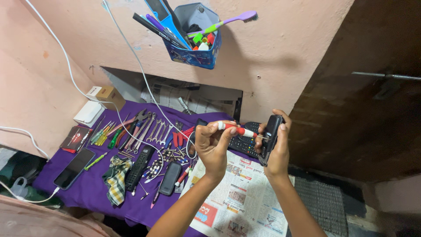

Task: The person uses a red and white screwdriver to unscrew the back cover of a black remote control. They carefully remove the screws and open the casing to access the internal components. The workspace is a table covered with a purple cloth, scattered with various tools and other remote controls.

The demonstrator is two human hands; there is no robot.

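Left edge: smartphone [73, 168] on a white cable [66, 57], lying on the purple cloth [94, 188] that covers the desk. Next to it a checked rag [115, 177], a row of spanners and pliers [144, 127], two black remotes [139, 166], loose screws and bits between them. A white box [89, 113] and a cardboard box [109, 94] sit against the wall.

Centre: left hand [212, 147] clenched round a red-and-white screwdriver [237, 130], tip driven into the side of a small black device [269, 138]. Right hand [277, 149] wraps that device and holds it upright above the newspaper [239, 199]. Another dark remote [245, 142] lies just behind the hands.

Progress, my read: casing looks closed, no parts off it that I can see, so this is early, screw or seam work in hand, opening left to do. Can't tell if the tip sits in a screw or a gap.

Up top: blue holder [195, 44] fixed to the pink wall [272, 48], stuffed with pens and a purple toothbrush [232, 19]. Right: dark wooden door [364, 96]. Cramped corner, floor-level setup.
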